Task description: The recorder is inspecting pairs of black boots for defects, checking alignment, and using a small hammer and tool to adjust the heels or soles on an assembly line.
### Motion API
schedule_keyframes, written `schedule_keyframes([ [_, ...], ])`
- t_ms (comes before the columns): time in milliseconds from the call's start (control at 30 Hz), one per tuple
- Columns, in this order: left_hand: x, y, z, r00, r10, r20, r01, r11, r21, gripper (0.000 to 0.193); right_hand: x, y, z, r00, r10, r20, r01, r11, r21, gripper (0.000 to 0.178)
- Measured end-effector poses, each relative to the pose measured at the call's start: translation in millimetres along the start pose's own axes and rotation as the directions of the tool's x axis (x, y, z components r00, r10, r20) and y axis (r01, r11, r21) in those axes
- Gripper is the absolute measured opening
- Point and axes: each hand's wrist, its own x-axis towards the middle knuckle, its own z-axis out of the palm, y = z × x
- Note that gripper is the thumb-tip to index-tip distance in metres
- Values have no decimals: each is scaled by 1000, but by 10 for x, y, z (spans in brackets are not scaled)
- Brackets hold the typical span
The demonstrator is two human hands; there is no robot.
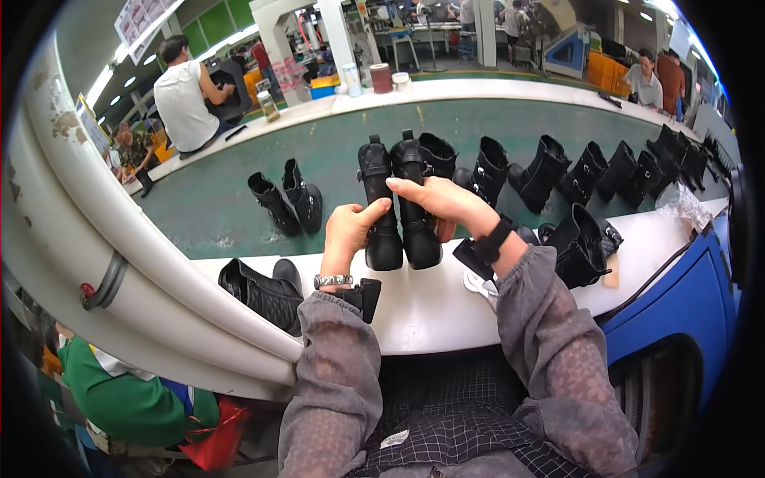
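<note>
Two black boots stand side by side before me, heels turned my way, above the near edge of the green conveyor belt. My left hand (348,231) is closed round the left boot (377,187), its thumb lying on the shaft. Around the right boot (413,195) my right hand (450,203) is wrapped, thumb across the back. Both boots have straps and pull tabs at the top. Just behind them another black boot (437,151) is partly hidden.
A pair of black boots (301,199) stands on the belt (215,215) to the left, with a long row of boots (543,174) to the right. More boots lie on the white ledge (406,319), a quilted boot (267,291) at left. Thick pale pipes (183,279) border my left; blue machinery (677,291), my right.
</note>
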Motion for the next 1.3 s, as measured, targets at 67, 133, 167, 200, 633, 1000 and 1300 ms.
schedule_keyframes([
  [67,43,11,-15,998,-66,4,66,998,-23,51,65,-37,-23,999,40,17,-39,998,-43,100],
  [133,58,8,-16,999,-47,6,47,998,-50,53,112,-51,-40,999,22,27,-21,999,-45,100],
  [167,64,5,-14,999,-44,3,44,996,-73,55,130,-54,-48,999,35,35,-33,998,-51,100],
  [200,73,3,-13,999,-39,-2,39,997,-73,55,148,-58,-55,999,28,35,-26,998,-53,100],
  [633,228,-312,160,977,144,-160,-121,982,143,77,321,-38,-62,999,46,11,-46,999,-17,96],
  [1000,-185,-336,334,947,196,-253,-155,972,175,65,135,-2,-11,999,-20,-49,16,997,-78,92],
  [1300,-1326,-543,890,857,394,-331,-381,918,107,106,-444,731,461,902,-424,-80,371,858,-356,79],
])
